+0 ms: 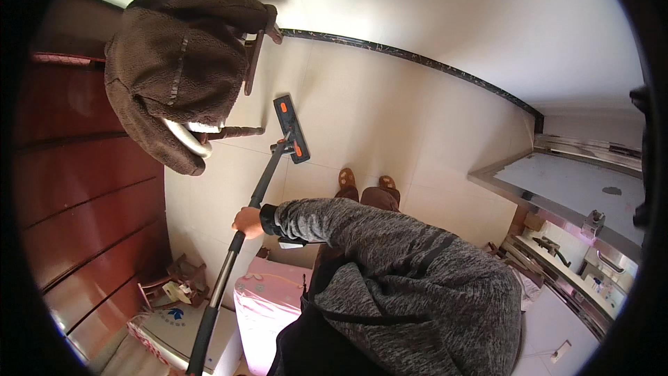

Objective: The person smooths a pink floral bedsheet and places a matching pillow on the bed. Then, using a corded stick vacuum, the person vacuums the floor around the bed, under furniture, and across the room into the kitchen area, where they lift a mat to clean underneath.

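My right hand (247,222) grips the telescopic handle of a flat mop (267,175), reaching across my body in a grey knit sleeve. The rectangular dark mop head (291,129) with orange parts lies on the pale tiled floor (360,115), ahead and left of my feet. Metal and dark grip sections of the handle slant down to the bottom edge of the view. A sliver of skin beside its upper end there seems to be my left hand, nearly all cut off, so its grip is hidden.
A chair draped with a brown fleece coat (177,73) stands left of the mop head. Reddish wooden panelling (94,183) runs along the left. A pink-covered piece (271,287) and a white box (182,331) are lower left. At right is a metal-edged counter (569,183); dark skirting (407,55) lines the wall.
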`<control>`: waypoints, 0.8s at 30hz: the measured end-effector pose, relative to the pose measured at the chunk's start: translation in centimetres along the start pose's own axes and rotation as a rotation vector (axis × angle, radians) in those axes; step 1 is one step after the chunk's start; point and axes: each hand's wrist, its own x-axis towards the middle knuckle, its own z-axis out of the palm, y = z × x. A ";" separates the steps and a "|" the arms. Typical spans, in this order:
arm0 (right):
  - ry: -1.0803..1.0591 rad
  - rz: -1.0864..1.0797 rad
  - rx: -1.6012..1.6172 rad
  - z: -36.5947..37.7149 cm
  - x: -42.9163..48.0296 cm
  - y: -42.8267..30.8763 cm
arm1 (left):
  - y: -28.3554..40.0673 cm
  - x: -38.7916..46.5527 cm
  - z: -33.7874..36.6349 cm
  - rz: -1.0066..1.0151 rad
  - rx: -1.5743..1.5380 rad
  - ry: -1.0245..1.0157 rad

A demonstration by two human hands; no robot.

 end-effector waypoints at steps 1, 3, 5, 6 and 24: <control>-0.076 0.075 -0.018 0.4 -0.1 0.8 | 0.6 -0.7 0.9 0.071 -0.035 -0.007; 0.030 0.052 0.014 0.9 -0.3 1.4 | 1.5 -1.1 1.9 0.027 -0.108 0.036; 0.063 0.074 -0.015 0.6 -1.0 1.6 | 1.5 -0.8 2.5 0.179 -0.112 -0.030; 0.116 0.077 0.004 0.1 -1.9 1.7 | 1.2 -0.1 2.6 0.386 -0.069 -0.091; 0.221 0.844 -0.245 -11.6 -44.0 8.3 | 21.9 -10.8 20.2 0.154 -0.895 -0.888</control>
